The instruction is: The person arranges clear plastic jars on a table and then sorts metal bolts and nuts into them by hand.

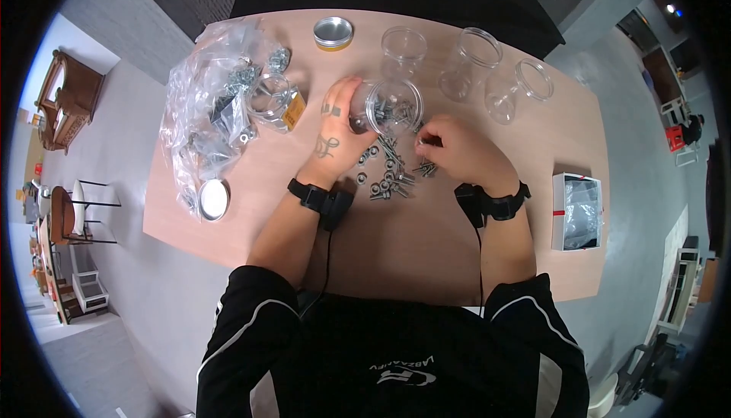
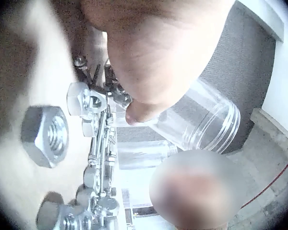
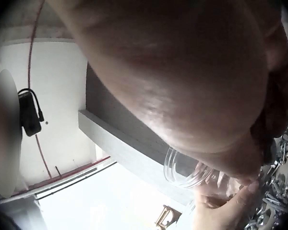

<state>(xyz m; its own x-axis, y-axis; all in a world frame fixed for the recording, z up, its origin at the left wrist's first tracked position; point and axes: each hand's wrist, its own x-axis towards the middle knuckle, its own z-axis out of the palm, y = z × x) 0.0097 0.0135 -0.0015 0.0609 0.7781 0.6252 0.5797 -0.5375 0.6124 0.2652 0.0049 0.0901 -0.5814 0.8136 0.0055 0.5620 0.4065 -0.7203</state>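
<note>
In the head view my left hand (image 1: 335, 132) grips the side of a clear jar (image 1: 417, 113), with screws and nuts visible through it. My thumb lies by the jar (image 2: 201, 115) in the left wrist view. Below the jar is a loose pile of bolts and nuts (image 1: 390, 178); one large nut (image 2: 45, 136) is close to the left wrist camera. My right hand (image 1: 466, 155) is at the pile's right edge, fingers curled and thumb against them. A small bright metal piece seems pinched at its fingertips, largely hidden by the hand (image 3: 182, 81).
Several clear jars (image 1: 455, 83) stand at the back right. A silver lid (image 1: 333, 32) is at the back, another lid (image 1: 214, 199) at the left. Plastic bags of hardware (image 1: 202, 106) cover the left side beside a labelled jar (image 1: 269, 98). A white box (image 1: 579, 211) lies right.
</note>
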